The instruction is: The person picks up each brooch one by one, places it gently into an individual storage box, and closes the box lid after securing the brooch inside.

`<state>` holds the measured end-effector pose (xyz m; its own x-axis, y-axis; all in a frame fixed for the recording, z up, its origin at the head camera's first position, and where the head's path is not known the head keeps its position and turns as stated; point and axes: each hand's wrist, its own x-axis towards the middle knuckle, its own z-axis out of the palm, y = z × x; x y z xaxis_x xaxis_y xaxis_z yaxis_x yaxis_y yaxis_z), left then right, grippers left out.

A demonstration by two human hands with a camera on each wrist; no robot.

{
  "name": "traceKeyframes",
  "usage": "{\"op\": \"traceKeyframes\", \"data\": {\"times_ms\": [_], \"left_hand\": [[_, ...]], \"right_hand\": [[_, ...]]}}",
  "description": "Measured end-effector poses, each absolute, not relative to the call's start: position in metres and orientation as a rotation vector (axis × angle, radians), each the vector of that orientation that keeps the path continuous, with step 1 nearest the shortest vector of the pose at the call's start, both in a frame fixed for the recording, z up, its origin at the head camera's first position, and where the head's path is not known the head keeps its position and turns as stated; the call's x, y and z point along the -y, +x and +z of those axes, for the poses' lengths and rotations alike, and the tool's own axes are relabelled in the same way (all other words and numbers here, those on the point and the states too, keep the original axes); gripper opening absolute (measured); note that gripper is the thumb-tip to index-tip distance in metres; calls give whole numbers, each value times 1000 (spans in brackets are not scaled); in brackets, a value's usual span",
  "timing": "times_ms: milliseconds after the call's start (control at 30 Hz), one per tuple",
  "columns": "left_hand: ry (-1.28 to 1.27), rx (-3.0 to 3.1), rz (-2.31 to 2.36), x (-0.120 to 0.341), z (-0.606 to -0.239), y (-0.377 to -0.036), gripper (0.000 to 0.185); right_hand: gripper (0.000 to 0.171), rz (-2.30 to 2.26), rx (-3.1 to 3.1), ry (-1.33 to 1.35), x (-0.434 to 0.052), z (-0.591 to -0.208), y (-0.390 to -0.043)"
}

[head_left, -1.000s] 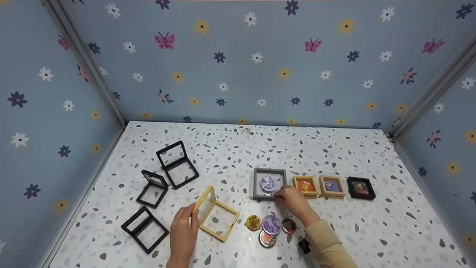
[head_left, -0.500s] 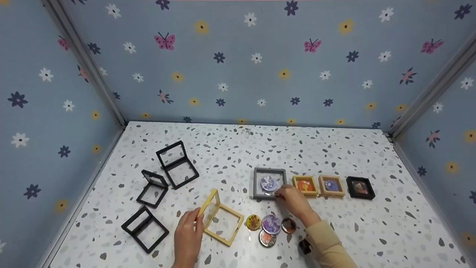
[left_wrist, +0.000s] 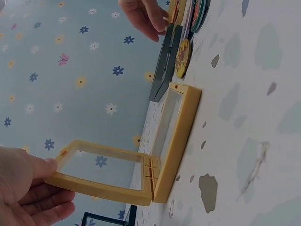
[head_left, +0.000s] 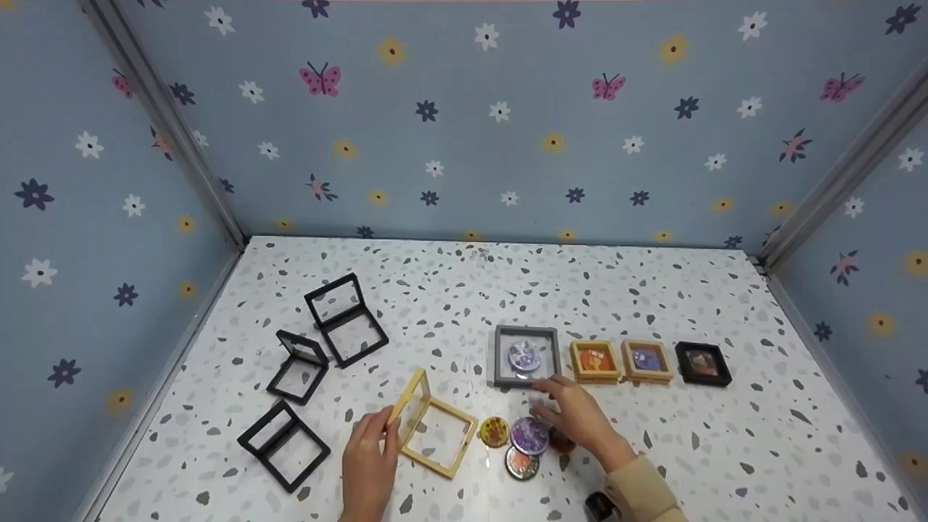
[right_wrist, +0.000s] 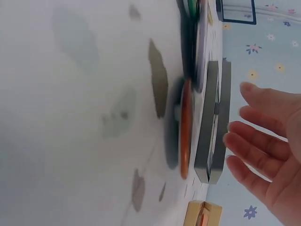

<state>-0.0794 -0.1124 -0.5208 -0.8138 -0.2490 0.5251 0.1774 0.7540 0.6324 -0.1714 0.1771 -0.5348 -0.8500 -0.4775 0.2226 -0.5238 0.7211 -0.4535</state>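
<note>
left hand [head_left: 368, 455] pinches yellow square plastic frame [head_left: 426, 462]; right hand [head_left: 578, 418] loosely spread beside round purple disc [head_left: 530, 436]; likely filling step; next seemingly needs disc pinched

The left hand [head_left: 368, 455] pinches, its thumb [left_wrist: 35, 165] set against the curled fingers [left_wrist: 49, 205], its bare wrist [head_left: 362, 502] rising from the lower edge of the head view. The right hand [head_left: 581, 417] hangs palm down and holds nothing, fingers [right_wrist: 258, 148] loosely bent and a little apart. Its forearm, in a beige sleeve [head_left: 645, 489], slants in from the lower right.
</note>
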Motion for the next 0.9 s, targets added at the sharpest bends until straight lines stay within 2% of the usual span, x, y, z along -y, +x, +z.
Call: {"op": "traceKeyframes", "data": {"times_ms": [500, 900], "left_hand": [[22, 2313, -920, 112, -521, -79, 18], [10, 2301, -919, 112, -523, -79, 18]], "right_hand": [[63, 779, 2962, 1028, -174, -542, -148], [57, 756, 3012, 1022, -171, -543, -144]]}}
